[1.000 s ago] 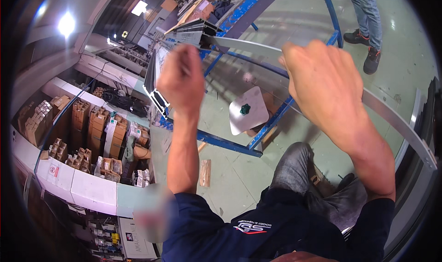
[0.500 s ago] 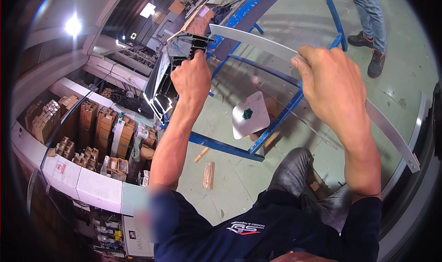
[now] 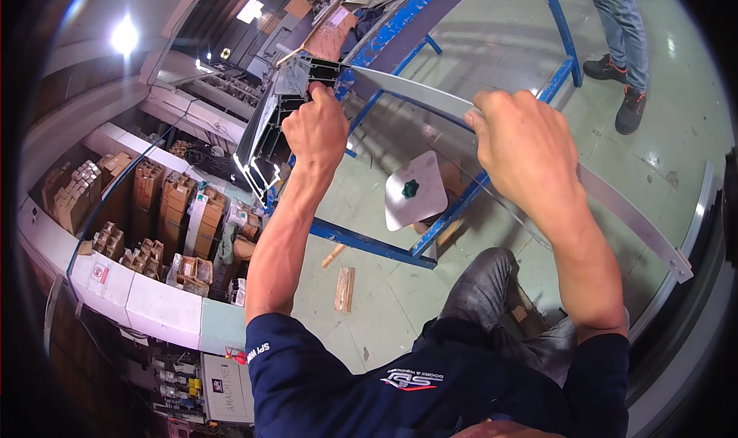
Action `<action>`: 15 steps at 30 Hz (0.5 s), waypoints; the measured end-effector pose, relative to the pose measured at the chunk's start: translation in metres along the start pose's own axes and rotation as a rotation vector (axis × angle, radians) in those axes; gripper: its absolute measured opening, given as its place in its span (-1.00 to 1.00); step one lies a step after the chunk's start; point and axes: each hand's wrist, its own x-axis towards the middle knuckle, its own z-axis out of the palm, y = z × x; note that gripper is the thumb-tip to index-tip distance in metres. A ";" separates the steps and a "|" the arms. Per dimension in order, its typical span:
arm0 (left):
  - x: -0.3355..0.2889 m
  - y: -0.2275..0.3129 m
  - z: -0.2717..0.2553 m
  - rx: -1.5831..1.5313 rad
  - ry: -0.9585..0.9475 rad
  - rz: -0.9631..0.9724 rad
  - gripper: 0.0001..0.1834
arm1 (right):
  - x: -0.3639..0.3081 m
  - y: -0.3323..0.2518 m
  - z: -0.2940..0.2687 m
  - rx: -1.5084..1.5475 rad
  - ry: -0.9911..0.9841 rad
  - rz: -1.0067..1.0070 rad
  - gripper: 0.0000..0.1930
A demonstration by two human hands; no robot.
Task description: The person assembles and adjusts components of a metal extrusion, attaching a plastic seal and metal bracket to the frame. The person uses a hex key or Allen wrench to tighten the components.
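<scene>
My right hand (image 3: 526,142) is closed round a long, thin, flat metal strip (image 3: 630,211). The strip slants across the view, one end by the dark profile and the other at lower right. My left hand (image 3: 315,130) is curled against a dark, multi-chambered metal profile (image 3: 327,70), its fingers mostly hidden behind the knuckles. Near that hand the strip's far end meets the profile's edge; whether it sits inside a groove I cannot tell. Below the left hand shows another profile end with bright cut edges (image 3: 261,183).
A blue metal frame table (image 3: 403,26) extends away with its legs on the floor. Below stands a pale plate (image 3: 407,207) with a green knob (image 3: 411,189). Racks of boxed bars (image 3: 165,207) line the left. Another person's legs (image 3: 619,30) stand at upper right. Wood scraps (image 3: 345,290) lie on the floor.
My right hand has moved left and slightly down with the strip, bringing its far end to the profile. My left hand has shifted slightly left.
</scene>
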 end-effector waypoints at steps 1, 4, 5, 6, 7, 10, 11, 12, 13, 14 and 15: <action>-0.001 0.000 0.001 0.001 0.000 0.000 -0.76 | 0.001 0.001 0.003 -0.007 -0.006 -0.021 -0.91; -0.003 0.001 0.004 -0.041 0.054 -0.003 -0.75 | 0.001 0.001 0.004 0.001 -0.031 0.003 -0.88; -0.004 0.002 0.005 -0.044 0.077 0.005 -0.75 | 0.002 0.001 0.006 0.001 -0.030 0.002 -0.88; -0.004 0.003 0.006 -0.047 0.100 0.013 -0.75 | 0.003 0.001 0.007 -0.004 -0.029 0.006 -0.88; -0.004 0.002 0.007 -0.046 0.101 0.012 -0.75 | 0.004 0.001 0.008 -0.009 -0.029 0.008 -0.88; -0.004 0.000 0.007 -0.035 0.115 0.046 -0.76 | 0.005 -0.001 0.010 0.027 -0.044 0.025 -0.89; -0.005 0.002 0.007 -0.036 0.132 0.054 -0.76 | 0.004 -0.001 0.011 0.025 -0.044 0.029 -0.89; -0.006 0.004 0.006 -0.039 0.149 0.063 -0.77 | 0.003 -0.001 0.011 0.025 -0.022 0.014 -0.90; -0.008 0.004 0.010 -0.037 0.144 0.067 -0.77 | 0.004 0.001 0.015 0.033 -0.003 0.001 -0.92; -0.010 0.002 0.014 -0.043 0.148 0.053 -0.78 | 0.005 0.002 0.015 0.037 -0.005 0.006 -0.92; -0.012 0.000 0.018 -0.050 0.153 0.039 -0.80 | 0.007 0.002 0.012 0.052 -0.022 0.002 -0.86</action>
